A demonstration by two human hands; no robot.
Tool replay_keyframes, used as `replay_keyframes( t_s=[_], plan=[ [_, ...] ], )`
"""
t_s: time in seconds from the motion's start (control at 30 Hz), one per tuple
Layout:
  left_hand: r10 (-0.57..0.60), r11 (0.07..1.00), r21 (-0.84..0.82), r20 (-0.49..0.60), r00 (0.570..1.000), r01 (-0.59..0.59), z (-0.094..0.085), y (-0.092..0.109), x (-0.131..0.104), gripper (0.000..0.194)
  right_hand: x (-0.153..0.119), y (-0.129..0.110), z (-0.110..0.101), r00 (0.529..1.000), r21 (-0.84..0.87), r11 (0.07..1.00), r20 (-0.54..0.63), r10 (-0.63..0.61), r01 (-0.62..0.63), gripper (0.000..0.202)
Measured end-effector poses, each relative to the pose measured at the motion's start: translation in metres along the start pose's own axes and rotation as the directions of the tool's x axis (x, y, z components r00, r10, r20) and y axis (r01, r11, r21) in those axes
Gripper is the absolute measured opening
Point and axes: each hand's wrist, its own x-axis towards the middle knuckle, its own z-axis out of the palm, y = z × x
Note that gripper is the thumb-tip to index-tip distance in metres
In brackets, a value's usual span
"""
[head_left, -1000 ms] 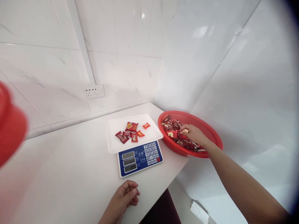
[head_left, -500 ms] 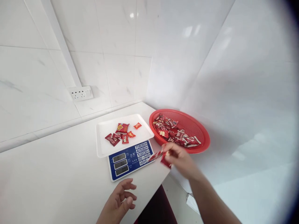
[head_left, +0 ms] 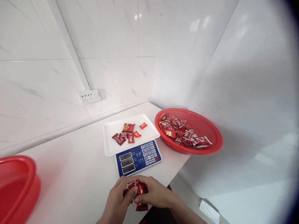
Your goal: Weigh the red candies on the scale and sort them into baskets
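The left hand [head_left: 118,199] and right hand [head_left: 155,194] meet at the bottom centre of the frame, both closed on a small bunch of red foil-wrapped candies [head_left: 137,191] above the white counter [head_left: 70,161] edge. These look light, crinkly and slippery, best pinched at the twisted wrapper ends. Above lie the round red plastic basket [head_left: 210,127] and the blue-faced scale with white tray [head_left: 137,155].

This looks like a small shop or packing corner. A blue-faced electronic price scale [head_left: 137,156] with keypad and a white weighing tray [head_left: 112,146] stands on a white counter [head_left: 74,174], beside a red plastic basket [head_left: 210,130] full of wrapped candies [head_left: 182,133]. Glossy white wall tiles [head_left: 116,46] and a wall socket [head_left: 90,96] surround it.
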Motion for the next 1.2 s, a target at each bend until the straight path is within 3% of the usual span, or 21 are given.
replay_keyframes(
  t_s=[0.1, 0.17, 0.23, 0.3, 0.37, 0.47, 0.57, 0.73, 0.8, 0.87, 0.93, 1.0, 1.1, 1.2],
  plan=[
    [0.112, 0.98, 0.177, -0.144, 0.983, -0.086, -0.017, 0.002, 0.001, 0.027, 0.008, 0.008, 0.006, 0.993, -0.055, 0.998, -0.117, 0.026, -0.032, 0.011],
    [0.231, 0.923, 0.365, -0.278, 0.932, -0.12, -0.045, 0.006, 0.002, 0.033, 0.009, 0.016, 0.004, 0.991, -0.042, 0.996, -0.114, 0.07, -0.075, 0.009],
    [0.326, 0.801, 0.599, -0.398, 0.858, -0.026, -0.081, 0.011, 0.001, 0.038, 0.008, 0.024, -0.001, 0.994, -0.025, 0.995, -0.051, 0.098, -0.1, 0.01],
    [0.289, 0.627, 0.751, -0.468, 0.835, 0.204, -0.117, 0.012, -0.001, 0.049, 0.006, 0.031, -0.006, 0.995, 0.008, 0.995, -0.002, 0.102, -0.102, 0.011],
    [0.163, 0.5, 0.795, -0.477, 0.863, 0.345, -0.143, 0.007, -0.004, 0.059, 0.005, 0.037, -0.008, 0.997, 0.044, 0.996, -0.018, 0.079, -0.078, 0.014],
    [0.006, 0.472, 0.797, -0.431, 0.902, 0.377, -0.159, -0.003, -0.007, 0.061, 0.005, 0.043, -0.008, 0.996, 0.097, 0.995, -0.071, 0.045, -0.038, 0.02],
    [0.002, 0.495, 0.811, -0.361, 0.933, 0.312, -0.159, -0.004, -0.004, 0.056, 0.007, 0.043, -0.01, 0.998, 0.155, 0.988, -0.059, 0.025, -0.015, 0.025],
    [-0.038, 0.521, 0.828, -0.218, 0.975, 0.206, -0.152, 0.014, 0.016, 0.054, 0.009, 0.04, -0.016, 0.999, 0.222, 0.974, -0.042, -0.028, 0.037, 0.031],
    [0.0, 0.52, 0.838, -0.195, 0.981, 0.166, -0.147, 0.024, 0.031, 0.054, 0.008, 0.039, -0.016, 0.998, 0.242, 0.969, -0.055, -0.034, 0.047, 0.032],
    [0.104, 0.508, 0.86, -0.122, 0.987, 0.053, -0.139, 0.034, 0.051, 0.051, 0.008, 0.04, -0.016, 0.998, 0.259, 0.965, -0.06, -0.03, 0.045, 0.033],
    [0.21, 0.504, 0.853, 0.033, 0.977, -0.137, -0.128, 0.043, 0.075, 0.046, 0.008, 0.041, -0.016, 0.998, 0.266, 0.963, -0.06, -0.032, 0.047, 0.034],
    [0.24, 0.532, 0.799, 0.176, 0.955, -0.281, -0.116, 0.049, 0.099, 0.042, 0.009, 0.043, -0.016, 0.997, 0.266, 0.962, -0.059, -0.047, 0.061, 0.034],
    [0.235, 0.554, 0.757, 0.258, 0.937, -0.347, -0.1, 0.052, 0.13, 0.039, 0.01, 0.047, -0.016, 0.994, 0.274, 0.957, -0.073, -0.077, 0.094, 0.033],
    [0.232, 0.567, 0.754, 0.241, 0.942, -0.332, -0.09, 0.046, 0.147, 0.035, 0.01, 0.051, -0.015, 0.991, 0.277, 0.954, -0.094, -0.092, 0.115, 0.032]
  ],
)
